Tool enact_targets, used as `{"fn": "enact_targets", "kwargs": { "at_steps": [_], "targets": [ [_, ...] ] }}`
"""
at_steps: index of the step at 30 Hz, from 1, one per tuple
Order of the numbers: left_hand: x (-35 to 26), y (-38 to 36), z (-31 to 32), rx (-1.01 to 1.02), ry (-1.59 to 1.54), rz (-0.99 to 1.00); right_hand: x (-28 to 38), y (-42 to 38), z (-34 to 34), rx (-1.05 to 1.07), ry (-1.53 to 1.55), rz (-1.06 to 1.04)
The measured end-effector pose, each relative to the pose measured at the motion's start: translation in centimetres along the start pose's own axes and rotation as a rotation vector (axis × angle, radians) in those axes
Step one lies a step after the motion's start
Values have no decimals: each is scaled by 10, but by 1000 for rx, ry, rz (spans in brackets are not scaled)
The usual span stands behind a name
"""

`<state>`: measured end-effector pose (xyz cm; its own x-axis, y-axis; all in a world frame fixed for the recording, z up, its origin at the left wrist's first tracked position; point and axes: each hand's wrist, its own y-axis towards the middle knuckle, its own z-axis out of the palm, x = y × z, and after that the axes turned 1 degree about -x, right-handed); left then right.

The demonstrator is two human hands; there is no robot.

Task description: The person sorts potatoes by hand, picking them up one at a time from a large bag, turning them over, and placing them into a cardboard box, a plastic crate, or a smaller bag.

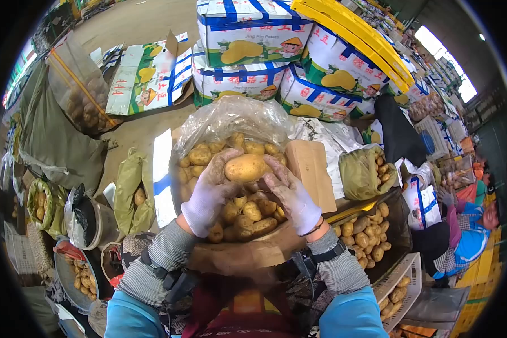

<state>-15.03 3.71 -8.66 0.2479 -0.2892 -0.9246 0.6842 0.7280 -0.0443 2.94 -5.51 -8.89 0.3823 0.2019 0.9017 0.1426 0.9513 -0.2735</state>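
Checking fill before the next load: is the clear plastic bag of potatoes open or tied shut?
Open: the clear plastic bag gapes at its mouth, brown potatoes exposed inside.

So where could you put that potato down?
Bare floor lies between the flat printed box and the potato bag. Around both hands and the potato it's crowded: potatoes, sacks, stacked boxes.
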Motion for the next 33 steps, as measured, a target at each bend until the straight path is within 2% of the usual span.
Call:
{"fn": "enact_targets", "kwargs": {
  "at_steps": [2, 5, 8, 9, 12, 15, 16, 19, 20, 22, 23, 25, 26, 29, 30, 33],
  "targets": [
    [5, 1, 2, 36, 75, 10, 0, 0, 3, 6, -29, -97],
    [3, -1, 8, 112, 320, 96, -6, 4, 2, 6, -290, -291],
    [-11, -3, 14, 99, -263, -188, 4, -1, 6, -29, -540, -431],
    [-7, -2, 12, 96, -266, -185, 7, -3, 8, -37, -620, -473],
    [3, 1, 4, 84, -236, -207, -4, 3, 4, -25, -588, -573],
    [-4, -1, 2, 70, -173, -233, -6, 11, -13, -64, 171, -171],
    [-8, -3, 5, 67, -176, -213, -5, 5, -18, -27, 220, -184],
    [-3, -4, -2, 77, -355, -261, 4, 10, -19, -127, 62, -99],
    [4, -3, -9, 80, -445, -292, 1, 11, -12, -133, -55, -230],
    [26, -4, -24, 105, -421, -258, -9, 10, 12, -144, -290, -490],
    [25, -3, -22, 122, -406, -242, -4, 6, 14, -122, -399, -466],
    [17, -4, -19, 111, -484, -359, 7, -4, 17, -84, -612, -413],
    [13, -5, -15, 102, -523, -417, -23, 22, -2, 20, 225, -379],
    [21, -7, -13, 71, -419, -295, 6, 11, -5, -139, 59, -122],
    [23, -6, -15, 58, -442, -327, 3, 14, 1, -126, 78, -260],
    [32, -4, -22, 51, -516, -401, -12, 14, 21, -166, -857, -884]
  ]
}}
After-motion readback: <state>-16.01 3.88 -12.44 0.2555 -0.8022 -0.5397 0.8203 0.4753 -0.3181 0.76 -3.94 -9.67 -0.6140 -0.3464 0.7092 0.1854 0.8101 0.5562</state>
